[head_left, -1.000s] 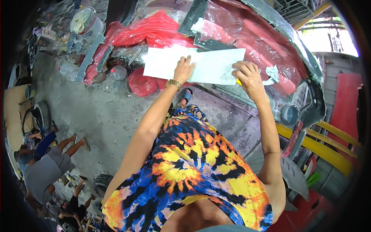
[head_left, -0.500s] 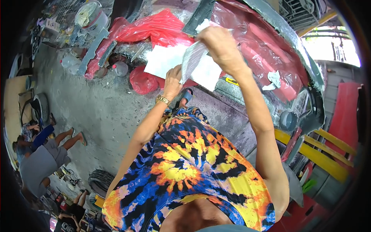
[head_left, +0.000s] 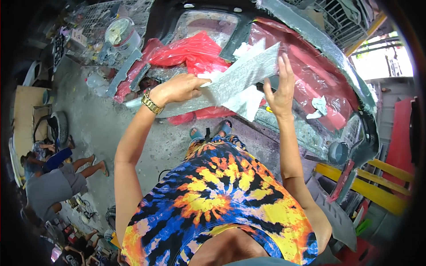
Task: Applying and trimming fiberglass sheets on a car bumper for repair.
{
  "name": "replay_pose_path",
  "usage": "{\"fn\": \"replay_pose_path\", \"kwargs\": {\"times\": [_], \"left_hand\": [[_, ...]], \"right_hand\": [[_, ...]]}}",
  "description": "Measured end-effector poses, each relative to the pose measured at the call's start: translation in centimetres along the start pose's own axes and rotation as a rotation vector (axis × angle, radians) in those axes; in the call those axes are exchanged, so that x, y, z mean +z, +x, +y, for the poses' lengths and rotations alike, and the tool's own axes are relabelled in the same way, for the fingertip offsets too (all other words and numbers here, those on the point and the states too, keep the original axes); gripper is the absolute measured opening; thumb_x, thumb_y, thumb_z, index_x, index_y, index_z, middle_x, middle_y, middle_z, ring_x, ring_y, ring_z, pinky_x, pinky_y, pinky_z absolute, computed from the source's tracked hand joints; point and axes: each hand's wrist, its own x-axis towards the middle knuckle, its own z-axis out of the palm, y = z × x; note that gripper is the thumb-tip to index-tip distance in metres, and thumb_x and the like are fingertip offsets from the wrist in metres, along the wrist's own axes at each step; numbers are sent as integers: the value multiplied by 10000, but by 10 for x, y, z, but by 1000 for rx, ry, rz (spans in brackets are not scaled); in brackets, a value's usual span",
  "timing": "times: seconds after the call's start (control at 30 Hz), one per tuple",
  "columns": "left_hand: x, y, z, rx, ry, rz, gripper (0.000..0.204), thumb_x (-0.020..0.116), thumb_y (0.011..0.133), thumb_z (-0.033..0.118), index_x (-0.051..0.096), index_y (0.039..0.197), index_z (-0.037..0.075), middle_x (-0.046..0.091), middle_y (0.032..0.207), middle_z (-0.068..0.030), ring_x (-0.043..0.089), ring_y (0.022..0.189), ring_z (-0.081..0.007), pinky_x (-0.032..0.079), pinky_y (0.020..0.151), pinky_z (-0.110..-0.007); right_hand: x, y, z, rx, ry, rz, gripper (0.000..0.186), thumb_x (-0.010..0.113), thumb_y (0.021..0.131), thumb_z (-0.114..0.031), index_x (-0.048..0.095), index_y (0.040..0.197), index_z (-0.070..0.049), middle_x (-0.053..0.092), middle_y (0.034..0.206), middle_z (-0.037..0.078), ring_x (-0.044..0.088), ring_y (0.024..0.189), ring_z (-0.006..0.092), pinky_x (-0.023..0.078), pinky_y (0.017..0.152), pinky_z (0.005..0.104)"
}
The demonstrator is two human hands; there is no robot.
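Observation:
A long strip of whitish woven fibreglass-like cloth (head_left: pixel 242 73) stretches slantwise in front of me. My left hand (head_left: pixel 177 90), with a gold watch at the wrist, is closed on the strip near its middle. Part of the strip hangs down to the left below that hand. Beside the strip's upper right end is my right hand (head_left: pixel 281 91), fingers spread and thumb apart, with nothing held in it. Whether its fingertips touch the cloth I cannot tell. A flat white sheet (head_left: pixel 248 103) lies under the strip, partly covered by it.
Red plastic film (head_left: pixel 195 48) lies behind the strip. More film covers a large moulded part (head_left: pixel 319 75) at right. A white bucket (head_left: pixel 122 33) stands far left, a small round tin (head_left: pixel 338 152) at right. Yellow bars (head_left: pixel 364 188) lie lower right. A person (head_left: pixel 55 186) bends at far left.
The cloth has gone from folded upright to spread out slantwise. My left hand has moved left with it; my right hand has come down and opened. The view has shifted slightly.

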Motion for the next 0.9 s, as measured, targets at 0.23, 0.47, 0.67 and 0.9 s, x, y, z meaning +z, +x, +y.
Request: {"fn": "replay_pose_path", "kwargs": {"times": [0.23, 0.47, 0.67, 0.9], "left_hand": [[-19, -62, 9, -147, 28, -238, 472, 659, 815, 203, 554, 1241, 29, 644, 969, -214, 599, 966, -365, 464, 827, -451], [6, -124, -1, -205, -91, -81, 508, 667, 840, 287, 557, 1240, -6, 641, 987, -212, 582, 985, -357, 448, 856, -431], [23, -130, -2, -235, -200, 99, 263, 609, 903, 297, 639, 963, 43, 615, 811, -195, 579, 744, -374, 429, 642, -436], [68, -62, 23, -207, 139, 429, 298, 666, 858, 237, 465, 740, 51, 522, 627, -134, 544, 571, -348, 407, 479, -428]], "right_hand": [[74, 10, -90, -292, 582, -438, 445, 733, 749, -210, 610, 1166, -114, 586, 1206, 114, 541, 1132, 292, 366, 1017, 442], [109, 23, -114, -338, 810, -771, 322, 691, 818, -348, 591, 895, -52, 580, 882, 103, 573, 901, 296, 432, 772, 427], [123, 7, -118, -281, 840, -959, 343, 570, 910, -380, 587, 892, -38, 595, 829, 162, 589, 786, 373, 452, 652, 456], [80, -22, -68, 10, 748, -792, 285, 553, 933, -319, 581, 821, -58, 586, 705, 145, 587, 697, 362, 455, 629, 448]]}}
